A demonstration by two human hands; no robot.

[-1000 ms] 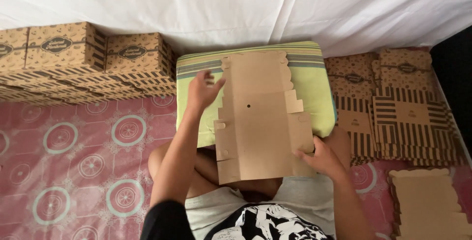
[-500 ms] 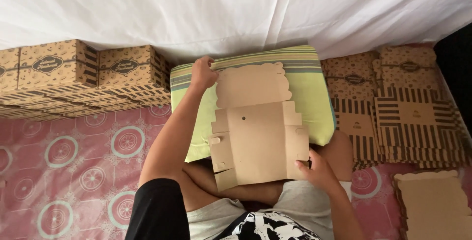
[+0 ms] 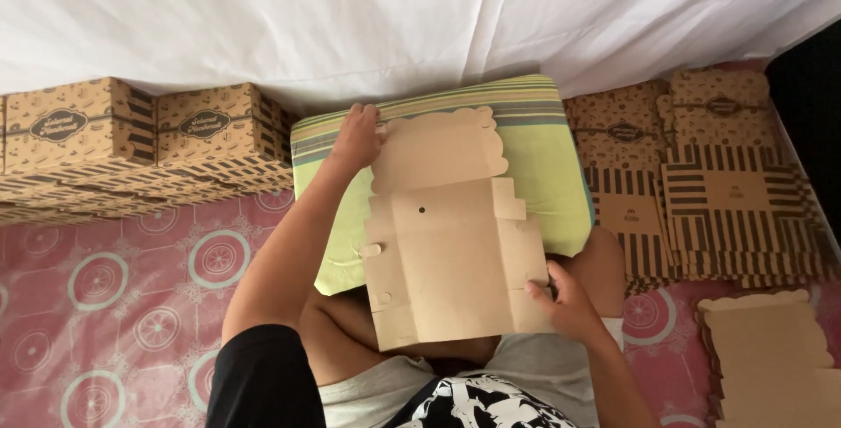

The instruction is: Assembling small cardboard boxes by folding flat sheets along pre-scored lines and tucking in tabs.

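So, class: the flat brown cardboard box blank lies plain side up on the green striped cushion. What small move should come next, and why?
Probably fold up a side flap. The flat brown cardboard box blank lies unfolded; the left hand pins its scalloped end, and the right hand already pinches the right edge.

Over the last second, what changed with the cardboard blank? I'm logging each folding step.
The left hand slid from the flat box blank's left side up to its scalloped top flap, which now looks tipped up off the green cushion. The right hand kept hold of the lower right edge. The stacks alongside stayed put.
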